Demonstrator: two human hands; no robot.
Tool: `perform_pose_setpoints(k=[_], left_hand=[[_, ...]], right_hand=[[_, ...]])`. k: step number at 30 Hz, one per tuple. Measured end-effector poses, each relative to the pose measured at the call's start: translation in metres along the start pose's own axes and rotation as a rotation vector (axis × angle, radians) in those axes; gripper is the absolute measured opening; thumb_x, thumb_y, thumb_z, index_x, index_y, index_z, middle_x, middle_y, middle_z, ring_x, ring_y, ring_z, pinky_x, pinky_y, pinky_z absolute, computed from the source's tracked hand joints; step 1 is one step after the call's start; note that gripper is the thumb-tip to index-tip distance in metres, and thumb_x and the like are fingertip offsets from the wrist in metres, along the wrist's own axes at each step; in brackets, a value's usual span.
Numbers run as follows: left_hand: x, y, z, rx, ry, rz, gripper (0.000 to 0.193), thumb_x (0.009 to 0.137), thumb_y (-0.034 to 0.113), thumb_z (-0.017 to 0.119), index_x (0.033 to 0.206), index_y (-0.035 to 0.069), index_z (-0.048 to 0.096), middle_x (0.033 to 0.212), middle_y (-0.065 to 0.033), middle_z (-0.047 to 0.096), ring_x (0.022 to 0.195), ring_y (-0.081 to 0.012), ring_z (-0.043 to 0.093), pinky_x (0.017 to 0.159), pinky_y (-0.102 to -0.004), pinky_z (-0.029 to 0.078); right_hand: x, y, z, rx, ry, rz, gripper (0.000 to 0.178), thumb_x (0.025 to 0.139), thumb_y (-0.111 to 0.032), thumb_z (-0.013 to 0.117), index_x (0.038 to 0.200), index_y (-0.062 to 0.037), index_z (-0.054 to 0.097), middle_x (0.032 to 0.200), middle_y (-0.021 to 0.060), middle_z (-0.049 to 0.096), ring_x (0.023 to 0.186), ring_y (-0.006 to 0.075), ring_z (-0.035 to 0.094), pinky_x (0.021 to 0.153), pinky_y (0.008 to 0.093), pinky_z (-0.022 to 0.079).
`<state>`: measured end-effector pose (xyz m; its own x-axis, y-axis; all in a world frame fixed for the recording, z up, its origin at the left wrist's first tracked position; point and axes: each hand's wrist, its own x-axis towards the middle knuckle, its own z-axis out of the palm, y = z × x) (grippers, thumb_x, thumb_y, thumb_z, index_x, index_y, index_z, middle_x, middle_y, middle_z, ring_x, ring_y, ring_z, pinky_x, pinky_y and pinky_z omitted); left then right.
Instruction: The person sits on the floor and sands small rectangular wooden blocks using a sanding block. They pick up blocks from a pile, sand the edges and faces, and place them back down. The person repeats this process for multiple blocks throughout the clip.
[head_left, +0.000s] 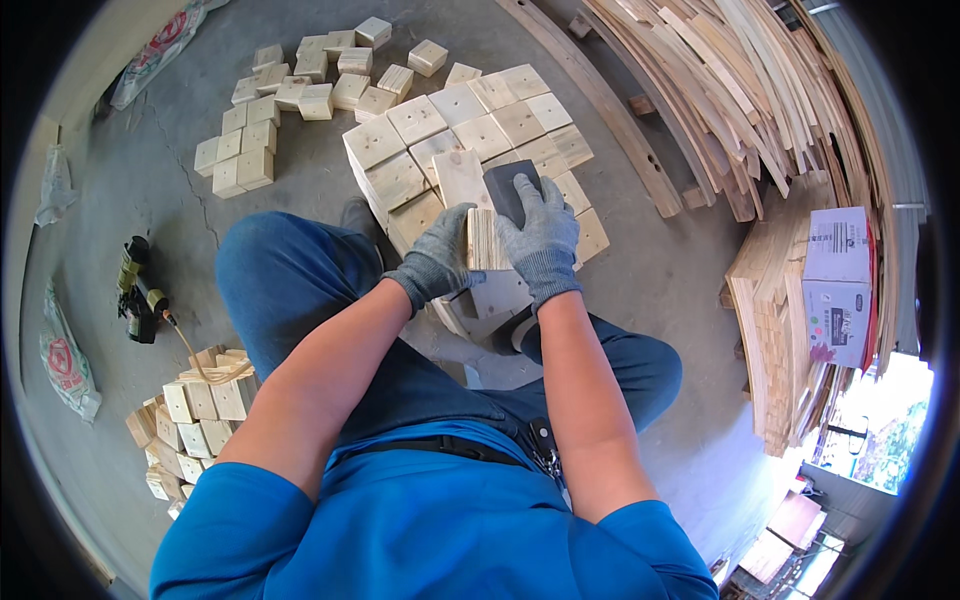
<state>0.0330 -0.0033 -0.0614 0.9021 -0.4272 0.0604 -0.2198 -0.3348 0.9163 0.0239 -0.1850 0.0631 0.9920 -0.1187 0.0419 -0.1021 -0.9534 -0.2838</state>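
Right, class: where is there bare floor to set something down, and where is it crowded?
Bare floor lies right of the block stack, reaching toward the lumber; another patch is left, between the loose blocks and the black tool. Crowded: the stack's top, blocks side by side, around the left hand and right hand.

The left glove (437,254) and right glove (545,238) are grey, the rubbing block (502,192) charcoal. The wooden block (487,240) is pale yellow, its end brown-striped.
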Motion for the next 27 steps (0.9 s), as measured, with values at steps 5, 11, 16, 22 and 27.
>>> perform_pose_setpoints(k=[5,11,16,22,27], left_hand=[[-0.001,0.017,-0.011,0.021,-0.059,-0.057,0.112,0.065,0.028,0.103,0.157,0.008,0.043,0.146,-0.0186,0.056,0.136,-0.0354,0.059,0.117,-0.0417,0.049],[0.001,0.011,-0.006,0.021,-0.041,-0.008,0.104,0.067,0.027,0.100,0.154,0.007,0.046,0.142,-0.0199,0.058,0.135,-0.0360,0.059,0.117,-0.0404,0.048],[0.001,0.013,-0.008,0.102,-0.069,-0.015,0.103,0.069,0.031,0.098,0.154,0.006,0.045,0.146,-0.0229,0.054,0.138,-0.0406,0.056,0.120,-0.0431,0.046],[0.000,0.007,-0.007,0.073,-0.014,0.022,0.112,0.068,0.042,0.098,0.158,0.006,0.041,0.151,-0.0256,0.053,0.141,-0.0439,0.054,0.121,-0.0457,0.045],[-0.002,0.005,-0.004,0.084,-0.009,-0.003,0.114,0.067,0.039,0.099,0.159,0.007,0.040,0.152,-0.0259,0.052,0.141,-0.0445,0.054,0.120,-0.0458,0.046]], right_hand=[[-0.048,0.000,-0.003,-0.012,-0.013,-0.027,0.073,0.088,-0.033,0.084,0.155,-0.0175,0.058,0.161,0.0251,0.048,0.138,0.0489,0.053,0.114,0.0579,0.045],[-0.135,0.012,-0.010,0.008,-0.016,-0.174,0.074,0.086,-0.031,0.085,0.154,-0.0182,0.059,0.162,0.0258,0.045,0.135,0.0507,0.054,0.111,0.0627,0.044],[-0.118,0.007,-0.013,0.017,-0.031,-0.192,0.073,0.086,-0.030,0.085,0.153,-0.0168,0.060,0.160,0.0248,0.047,0.135,0.0502,0.054,0.111,0.0615,0.044],[-0.021,-0.018,0.003,0.024,-0.001,-0.116,0.070,0.087,-0.030,0.083,0.152,-0.0187,0.061,0.158,0.0242,0.051,0.134,0.0493,0.057,0.111,0.0583,0.048],[-0.015,-0.019,0.008,0.046,0.029,-0.101,0.072,0.087,-0.031,0.084,0.153,-0.0175,0.060,0.158,0.0251,0.051,0.133,0.0497,0.057,0.111,0.0572,0.048]])
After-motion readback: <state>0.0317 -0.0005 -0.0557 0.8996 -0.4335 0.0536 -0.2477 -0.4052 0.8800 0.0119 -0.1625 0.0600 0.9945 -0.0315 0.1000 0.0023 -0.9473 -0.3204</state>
